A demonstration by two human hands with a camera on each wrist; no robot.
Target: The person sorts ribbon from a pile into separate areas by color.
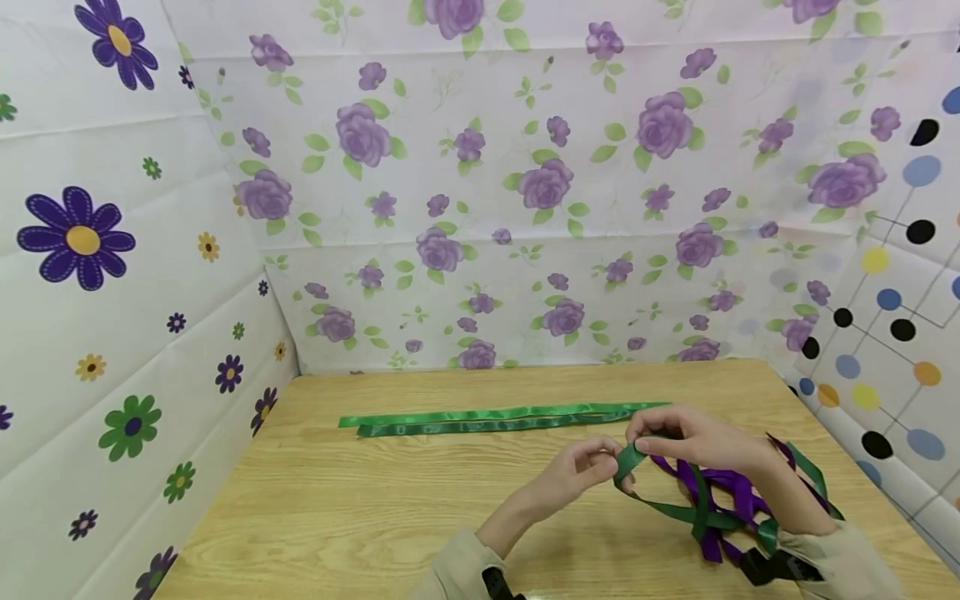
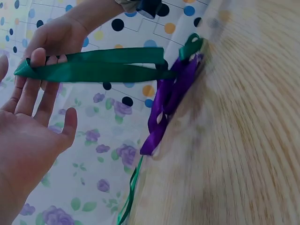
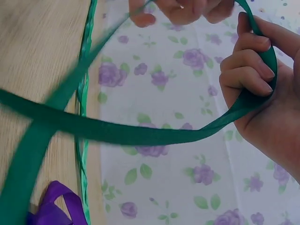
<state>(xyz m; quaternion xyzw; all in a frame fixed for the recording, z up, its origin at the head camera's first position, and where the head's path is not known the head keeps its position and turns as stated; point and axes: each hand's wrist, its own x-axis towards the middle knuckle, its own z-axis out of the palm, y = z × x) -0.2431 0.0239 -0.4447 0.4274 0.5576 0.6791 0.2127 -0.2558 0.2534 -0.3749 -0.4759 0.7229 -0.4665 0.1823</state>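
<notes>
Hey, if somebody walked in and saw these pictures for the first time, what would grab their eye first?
Probably the wall cloth with purple roses, filling the space behind the table. Next, the dark green ribbon at the table's right side, held in the right hand and meeting the left hand's fingers. The bright purple ribbons lie tangled near the right forearm.
</notes>
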